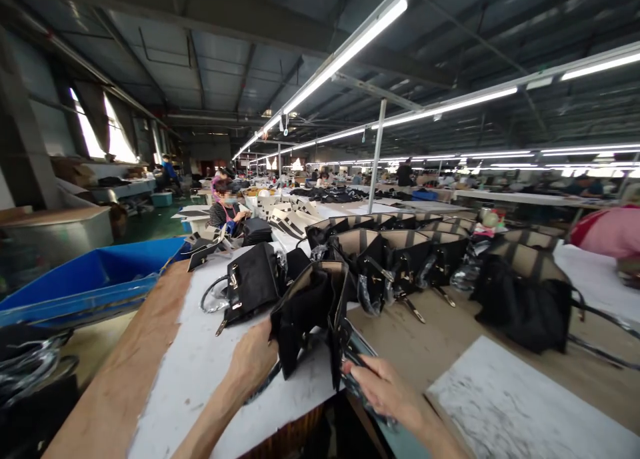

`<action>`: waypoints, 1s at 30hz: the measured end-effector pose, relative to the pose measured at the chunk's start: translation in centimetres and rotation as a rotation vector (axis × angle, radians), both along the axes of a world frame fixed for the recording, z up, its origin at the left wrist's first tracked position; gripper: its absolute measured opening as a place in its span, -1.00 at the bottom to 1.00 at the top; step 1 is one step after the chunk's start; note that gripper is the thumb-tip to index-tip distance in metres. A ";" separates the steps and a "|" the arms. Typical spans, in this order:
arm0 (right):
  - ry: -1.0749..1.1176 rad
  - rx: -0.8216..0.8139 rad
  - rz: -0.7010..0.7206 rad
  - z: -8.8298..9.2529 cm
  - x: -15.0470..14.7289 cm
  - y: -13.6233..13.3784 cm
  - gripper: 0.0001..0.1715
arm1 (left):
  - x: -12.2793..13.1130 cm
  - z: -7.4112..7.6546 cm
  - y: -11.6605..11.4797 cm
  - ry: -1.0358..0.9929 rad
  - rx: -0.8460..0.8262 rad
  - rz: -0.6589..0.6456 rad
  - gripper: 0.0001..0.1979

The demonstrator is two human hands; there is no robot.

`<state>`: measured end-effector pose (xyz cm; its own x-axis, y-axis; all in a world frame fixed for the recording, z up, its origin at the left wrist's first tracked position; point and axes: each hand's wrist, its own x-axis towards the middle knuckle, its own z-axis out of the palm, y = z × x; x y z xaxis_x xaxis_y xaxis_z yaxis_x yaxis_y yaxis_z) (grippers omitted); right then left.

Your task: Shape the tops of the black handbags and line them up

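Note:
A black handbag (305, 312) with a tan lining is tilted in front of me, its top gaping. My left hand (254, 354) is closed on the bag's left side, with the fingertips hidden behind the black material. At the right side, my right hand (383, 384) is closed around a dark handle (357, 379) wrapped in clear plastic. Just beyond lies another black handbag (255, 279) with gold-coloured fittings and a plastic-wrapped handle. White sheeting (200, 372) covers the table under the bags.
Rows of black bags with tan linings (405, 242) stand behind and to the right. One larger black bag (525, 302) sits far right, near a smudged white sheet (535, 399). A blue bin (100, 272) adjoins the table's left edge. Across the table sits a person (225, 212).

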<state>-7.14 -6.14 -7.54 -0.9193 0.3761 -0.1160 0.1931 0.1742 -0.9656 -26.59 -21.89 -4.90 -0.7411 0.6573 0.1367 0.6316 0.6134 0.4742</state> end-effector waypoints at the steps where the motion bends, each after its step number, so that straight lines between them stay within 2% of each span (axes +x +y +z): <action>1: -0.009 0.129 -0.043 0.2 0.5 0.2 -0.62 | 0.3 0.2 0.1 -0.021 -0.019 -0.010 -0.62; 4: 0.017 0.604 -0.257 -0.5 1.6 0.1 -0.67 | 1.3 0.5 0.4 -0.132 0.033 -0.116 -0.43; 7: 0.130 1.095 -0.505 -3.5 1.6 -1.7 -0.64 | 2.1 0.6 0.9 -0.148 0.073 -0.107 -0.49; 8: 0.199 1.229 -0.525 -4.8 1.3 -2.7 -0.63 | 2.3 0.6 1.1 -0.127 0.059 -0.077 -0.57; 10: 0.309 1.362 -0.436 -7.2 0.4 -4.9 -0.64 | 2.6 0.6 1.4 -0.085 0.030 -0.051 -0.71; 12: 0.260 1.308 -0.353 -8.9 -0.7 -6.9 -0.62 | 2.8 0.8 1.5 -0.064 0.013 -0.055 -0.78; 14: 0.096 1.135 -0.354 -9.4 -1.7 -8.0 -0.53 | 3.0 1.2 1.0 -0.070 0.011 -0.077 -0.80; 16: -0.041 0.916 -0.410 -8.8 -2.5 -8.1 -0.41 | 3.3 1.8 0.2 -0.077 0.011 -0.116 -0.80; 19: -0.078 0.652 -0.459 -7.2 -3.9 -7.2 -0.33 | 3.8 2.5 -1.6 -0.060 -0.017 -0.143 -0.75; 22: -0.020 0.511 -0.484 -5.7 -6.4 -6.2 -0.38 | 4.6 2.3 -3.4 -0.062 -0.107 -0.101 -0.69; 25: 0.120 0.415 -0.533 -4.0 -9.7 -5.5 -0.44 | 5.4 1.3 -4.9 -0.091 -0.181 -0.076 -0.61; 30: 0.511 0.307 -0.359 -0.1 -14.2 -4.4 -0.53 | 6.2 0.1 -7.0 -0.117 -0.157 -0.074 -0.53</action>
